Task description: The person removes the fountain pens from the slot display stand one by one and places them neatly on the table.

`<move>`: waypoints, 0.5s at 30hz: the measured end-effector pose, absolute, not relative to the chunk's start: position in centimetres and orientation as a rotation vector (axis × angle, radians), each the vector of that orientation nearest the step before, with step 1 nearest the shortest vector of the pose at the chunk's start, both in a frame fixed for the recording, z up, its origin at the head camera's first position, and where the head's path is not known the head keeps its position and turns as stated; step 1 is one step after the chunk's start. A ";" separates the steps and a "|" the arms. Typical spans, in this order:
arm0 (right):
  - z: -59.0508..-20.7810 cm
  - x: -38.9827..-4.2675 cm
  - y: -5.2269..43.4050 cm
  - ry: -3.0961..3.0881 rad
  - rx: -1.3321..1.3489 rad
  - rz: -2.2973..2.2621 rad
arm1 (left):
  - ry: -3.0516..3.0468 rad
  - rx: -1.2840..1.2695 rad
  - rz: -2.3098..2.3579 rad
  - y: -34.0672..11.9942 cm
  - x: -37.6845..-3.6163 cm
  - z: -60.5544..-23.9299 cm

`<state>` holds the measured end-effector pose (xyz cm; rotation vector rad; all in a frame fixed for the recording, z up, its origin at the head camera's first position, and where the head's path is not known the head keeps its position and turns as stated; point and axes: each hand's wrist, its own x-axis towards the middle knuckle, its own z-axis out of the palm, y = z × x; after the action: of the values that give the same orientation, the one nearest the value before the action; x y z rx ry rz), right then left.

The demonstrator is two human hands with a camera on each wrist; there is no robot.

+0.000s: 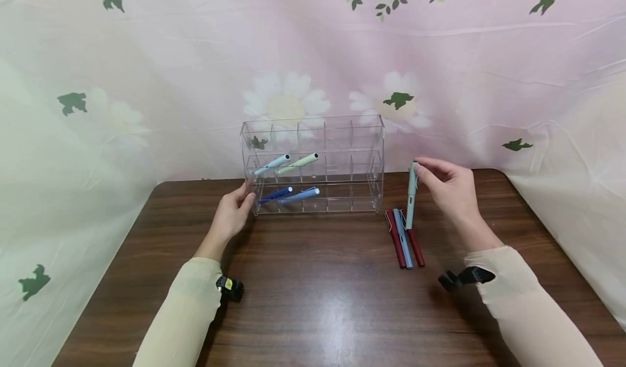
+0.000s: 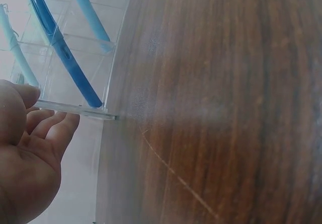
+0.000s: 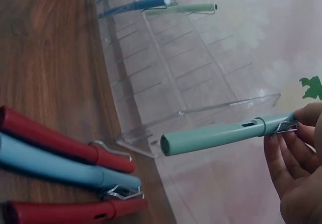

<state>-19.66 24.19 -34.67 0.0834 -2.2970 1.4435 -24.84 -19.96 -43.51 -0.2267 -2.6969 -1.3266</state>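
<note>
We identify a dark brown wood-grain table point(image 1: 313, 302) as the base. On it, we see a clear plastic tiered organiser point(image 1: 342, 206), its long axis running left to right along the far edge. The left hand point(image 1: 231, 216) reaches forward and pinches the organiser's left end wall, thumb on one side and fingers on the other. The right hand point(image 1: 452, 190) extends forward beside the organiser's right end, closed at the fingertips on the cap of a slim mint-green pen point(image 1: 411, 196).

We note the mint-green pen's long axis as near vertical: cap up, barrel end down, silver clip facing the right hand. Below it, two dark red pens point(image 1: 397, 242) and a grey-blue pen point(image 1: 403, 239) lie side by side, clip ends away from us. In the organiser's left compartments, we find a light blue pen point(image 1: 271, 164) and a light green pen point(image 1: 297, 163) above a dark blue pen point(image 1: 276, 194) and a mid-blue pen point(image 1: 300, 195); all four lean with their upper ends rightward.
</note>
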 end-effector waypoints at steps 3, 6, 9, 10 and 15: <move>-35.7 -20.0 25.0 -2.352 0.038 1.434 | -2.692 -0.215 -1.342 -19.9 -24.8 -43.5; -37.0 -20.5 26.2 -2.396 0.006 1.445 | -2.691 -0.206 -1.359 -19.8 -24.8 -43.6; -38.2 -20.9 27.1 -2.430 -0.005 1.447 | -2.688 -0.204 -1.368 -19.7 -24.9 -43.6; -38.5 -21.0 27.3 -2.437 -0.009 1.456 | -2.686 -0.204 -1.370 -19.8 -24.9 -43.6; -39.4 -20.9 27.8 -2.496 -0.020 1.455 | -2.684 -0.212 -1.376 -20.0 -24.9 -43.5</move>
<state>-20.92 27.79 -39.39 -0.0195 -2.4964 1.4546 -24.90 -19.96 -43.46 -0.2117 -2.6836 -1.3758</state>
